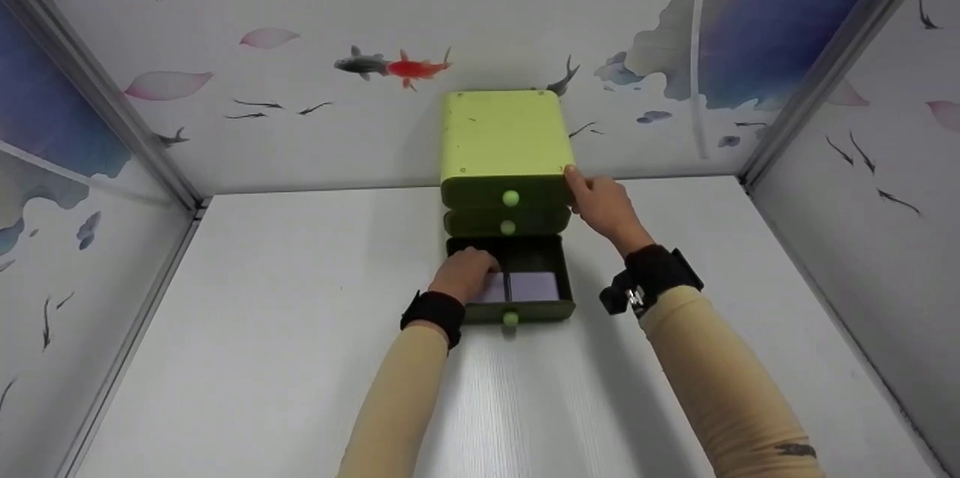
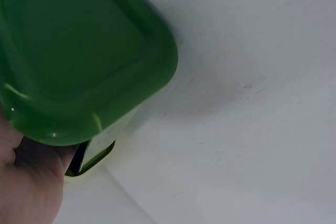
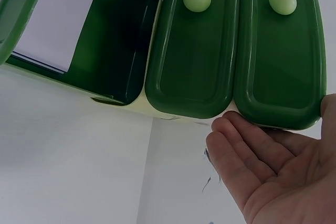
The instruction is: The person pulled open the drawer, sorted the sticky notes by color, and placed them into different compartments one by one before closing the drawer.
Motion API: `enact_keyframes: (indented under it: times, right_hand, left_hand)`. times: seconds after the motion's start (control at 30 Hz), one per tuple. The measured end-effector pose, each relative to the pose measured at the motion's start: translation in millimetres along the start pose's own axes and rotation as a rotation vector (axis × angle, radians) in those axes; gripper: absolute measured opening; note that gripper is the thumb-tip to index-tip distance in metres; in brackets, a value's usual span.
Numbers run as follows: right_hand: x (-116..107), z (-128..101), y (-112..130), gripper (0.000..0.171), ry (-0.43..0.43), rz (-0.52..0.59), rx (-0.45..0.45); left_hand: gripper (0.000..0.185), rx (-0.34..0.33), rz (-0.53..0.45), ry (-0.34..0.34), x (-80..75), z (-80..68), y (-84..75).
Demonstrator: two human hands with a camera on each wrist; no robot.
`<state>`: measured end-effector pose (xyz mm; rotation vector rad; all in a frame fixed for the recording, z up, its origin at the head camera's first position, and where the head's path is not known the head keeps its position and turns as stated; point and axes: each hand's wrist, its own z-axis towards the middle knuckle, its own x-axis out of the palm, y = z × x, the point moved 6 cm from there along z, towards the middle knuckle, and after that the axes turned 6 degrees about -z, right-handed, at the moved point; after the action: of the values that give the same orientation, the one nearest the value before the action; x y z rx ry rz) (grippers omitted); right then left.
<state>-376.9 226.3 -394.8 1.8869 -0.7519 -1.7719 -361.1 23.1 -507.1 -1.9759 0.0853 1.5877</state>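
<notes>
Left hand (image 1: 466, 273) down in open bottom drawer (image 1: 559, 296), fingers curled over white cards (image 1: 534, 286); actual grip not discernible. Right hand (image 1: 604, 204) flat, fingers straight, against cabinet (image 1: 502, 136) side, holding nothing.

A staged recording booth: white table (image 1: 285, 358) boxed in by fish-painted wall panels (image 1: 300, 50) on metal posts (image 1: 97, 88).

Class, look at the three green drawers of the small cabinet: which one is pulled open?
The bottom drawer: it stands pulled out with white cards inside, the left hand reaching in. The two drawers above sit flush and closed.
</notes>
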Motion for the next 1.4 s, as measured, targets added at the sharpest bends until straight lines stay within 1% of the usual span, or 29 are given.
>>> enact_keyframes:
  times: [0.27, 0.47, 0.53, 0.63, 0.83, 0.93, 1.1, 1.27, 1.4]
  right_hand:
    - [0.0, -1.0, 1.1, 0.076, 0.007, 0.007, 0.007]
    - [-0.2, 0.2, 0.7, 0.075, -0.01, -0.03, 0.0]
    - [0.3, 0.5, 0.8, 0.076, -0.01, -0.04, 0.0]
    - [0.6, 0.5, 0.8, 0.077, -0.006, -0.032, 0.009]
    - [-0.3, -0.1, 0.8, 0.076, -0.013, -0.025, -0.013]
    - [-0.9, 0.2, 0.2, 0.076, -0.019, -0.026, -0.024]
    - [-0.7, 1.6, -0.1, 0.074, -0.015, -0.046, -0.016]
    - [0.3, 2.1, 0.4, 0.074, 0.009, -0.042, -0.008]
    - [-0.7, 1.0, 1.5, 0.076, 0.016, -0.05, -0.025]
  left_hand:
    - [0.031, -0.014, 0.013, -0.017, -0.5, -4.5, -1.3]
    - [0.028, -0.015, 0.016, -0.041, -4.7, -8.3, -0.8]
    - [0.027, -0.012, 0.008, -0.041, -8.4, -10.4, -1.1]
    - [0.026, -0.009, -0.029, -0.031, -16.3, -14.9, -3.0]
    - [0.025, -0.007, -0.097, -0.008, -31.9, -26.5, -7.5]
    - [0.024, 0.002, -0.088, -0.005, -38.8, -31.0, -9.0]
    - [0.022, 0.042, -0.058, -0.027, -49.2, -37.6, -10.3]
    - [0.022, 0.048, -0.084, -0.045, -56.7, -47.1, -9.0]
    - [0.023, 0.075, -0.103, -0.067, -59.9, -56.0, -10.4]
